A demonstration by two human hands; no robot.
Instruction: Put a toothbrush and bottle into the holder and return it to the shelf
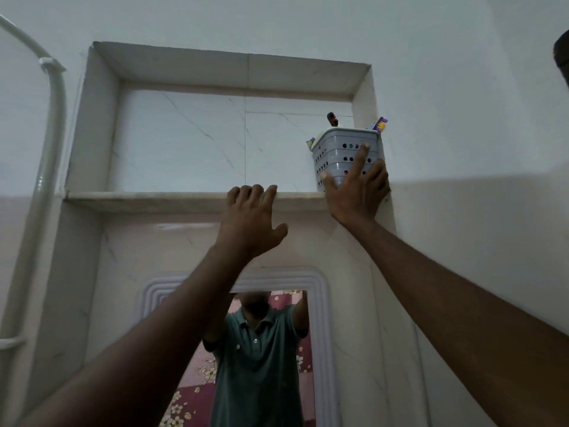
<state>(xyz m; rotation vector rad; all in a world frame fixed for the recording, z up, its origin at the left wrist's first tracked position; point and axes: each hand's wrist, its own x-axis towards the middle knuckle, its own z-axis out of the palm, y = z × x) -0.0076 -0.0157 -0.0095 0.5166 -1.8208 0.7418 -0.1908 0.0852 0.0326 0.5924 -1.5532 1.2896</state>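
A grey perforated holder (335, 149) stands at the right end of the marble shelf (154, 197), inside a wall niche above me. My right hand (357, 192) is spread flat against the holder's front, thumb at its lower left corner, fingers over its holes. A dark brush head (332, 118) pokes out of the holder's top, a purple-and-yellow toothbrush head (381, 123) shows at its right, and another purple-green tip (310, 143) at its left. The bottle is hidden. My left hand (251, 217) hooks its fingers over the shelf's front edge, holding nothing else.
The niche's right wall (365, 100) sits close beside the holder. A white-framed mirror (320, 303) below the shelf reflects a person in a green polo shirt. A white pipe (50, 124) runs down the left wall.
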